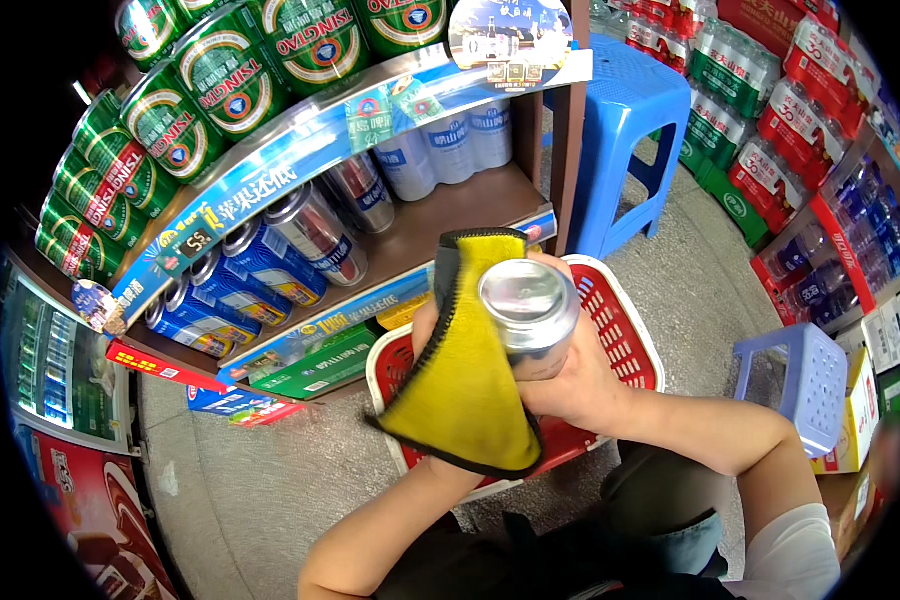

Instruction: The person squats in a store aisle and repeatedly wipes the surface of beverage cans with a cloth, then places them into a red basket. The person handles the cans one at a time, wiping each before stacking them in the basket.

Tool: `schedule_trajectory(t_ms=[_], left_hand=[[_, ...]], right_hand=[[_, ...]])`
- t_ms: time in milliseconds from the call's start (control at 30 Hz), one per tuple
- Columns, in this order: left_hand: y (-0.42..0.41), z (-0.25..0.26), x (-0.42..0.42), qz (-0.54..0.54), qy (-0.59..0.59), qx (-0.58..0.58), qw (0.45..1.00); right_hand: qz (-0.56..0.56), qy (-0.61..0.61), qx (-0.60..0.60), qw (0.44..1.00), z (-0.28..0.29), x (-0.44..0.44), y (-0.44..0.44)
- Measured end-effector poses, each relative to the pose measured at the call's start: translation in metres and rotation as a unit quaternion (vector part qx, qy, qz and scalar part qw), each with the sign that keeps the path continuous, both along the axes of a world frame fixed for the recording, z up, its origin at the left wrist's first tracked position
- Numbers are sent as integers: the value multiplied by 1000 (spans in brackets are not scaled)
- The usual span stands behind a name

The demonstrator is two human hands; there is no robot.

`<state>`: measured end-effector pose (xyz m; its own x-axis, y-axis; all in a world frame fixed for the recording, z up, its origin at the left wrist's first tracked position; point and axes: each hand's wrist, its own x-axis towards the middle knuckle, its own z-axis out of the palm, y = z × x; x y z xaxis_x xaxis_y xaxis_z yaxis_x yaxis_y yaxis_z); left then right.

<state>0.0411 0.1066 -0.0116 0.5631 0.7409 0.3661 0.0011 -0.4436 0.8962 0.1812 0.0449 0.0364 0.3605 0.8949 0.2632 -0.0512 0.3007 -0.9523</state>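
My right hand (581, 379) is wrapped around an upright drink can (529, 304), its silver lid facing up. A yellow cloth with black stitched edging (469, 390) hangs against the can's left side. Most of my left hand (424, 326) is hidden behind this cloth, which it grips; a little of the hand shows at the cloth's left edge. Both hands are above a red plastic basket (619, 330) with a white rim, standing on the floor. The cloth and my arms cover much of its inside.
Ahead stands a brown shelf (450, 206) with blue cans (270, 266) and white cans (450, 150). Green Tsingtao beer cans (232, 82) are stacked on top. A tall blue stool (630, 90), a low stool (810, 390) and bottle packs (735, 67) stand to the right.
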Motion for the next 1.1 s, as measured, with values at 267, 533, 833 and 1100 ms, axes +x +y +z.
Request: schedule_trajectory(t_ms=[267,533,833,1100], left_hand=[[5,7,13,-187,-33,-497,847],[16,-7,13,-227,51,-629,742],[23,-30,10,-105,123,-523,837],[55,-9,-17,-136,356,-26,924]], right_hand=[[36,-53,61,996,19,20,0],[33,-114,51,992,-3,26,-5],[-2,-292,33,956,-12,28,-5],[-34,-269,-53,961,-29,47,3]])
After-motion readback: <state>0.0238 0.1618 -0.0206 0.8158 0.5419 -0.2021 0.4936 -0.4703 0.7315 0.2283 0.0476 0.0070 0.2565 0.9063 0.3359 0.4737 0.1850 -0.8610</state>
